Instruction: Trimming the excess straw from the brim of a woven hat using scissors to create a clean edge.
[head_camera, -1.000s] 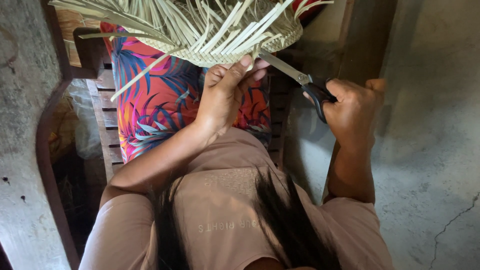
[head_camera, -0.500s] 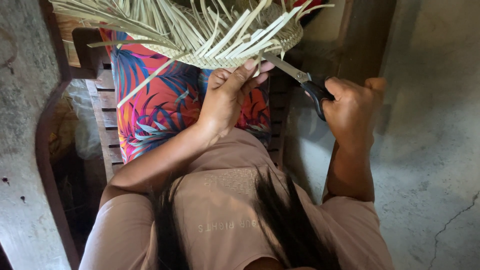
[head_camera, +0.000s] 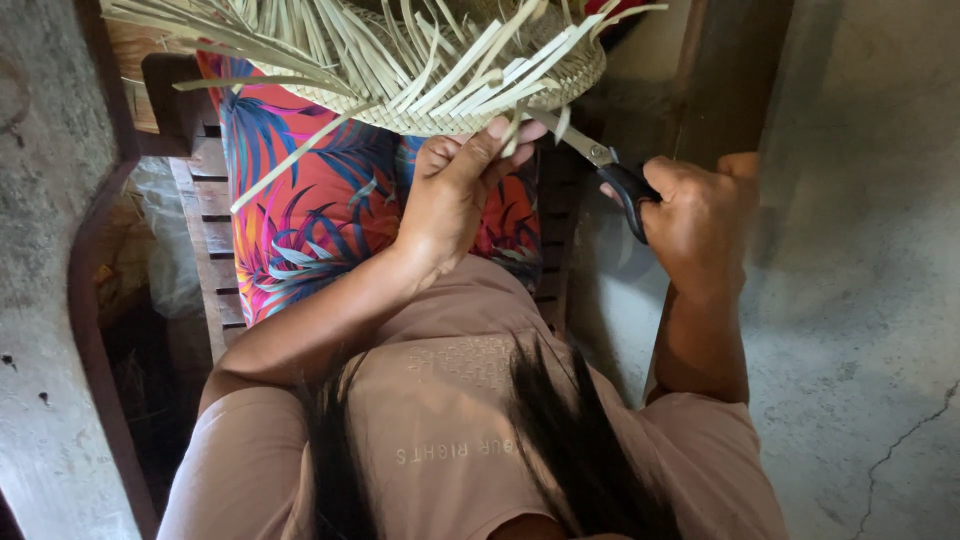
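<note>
- Since the earlier frame the scissors have edged closer under the woven rim; the left hand's grip has barely shifted.
- Left hand pinches the rim of the woven palm-leaf basket, flat pale strips fanning loose above it.
- Right hand is closed around the black scissor handles, metal blades reaching the rim.
- Behind the grip: a floral cushion on a slatted wooden chair.

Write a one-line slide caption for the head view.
Left hand steadies a woven palm-leaf piece while right hand works black-handled scissors at its rim.
</note>
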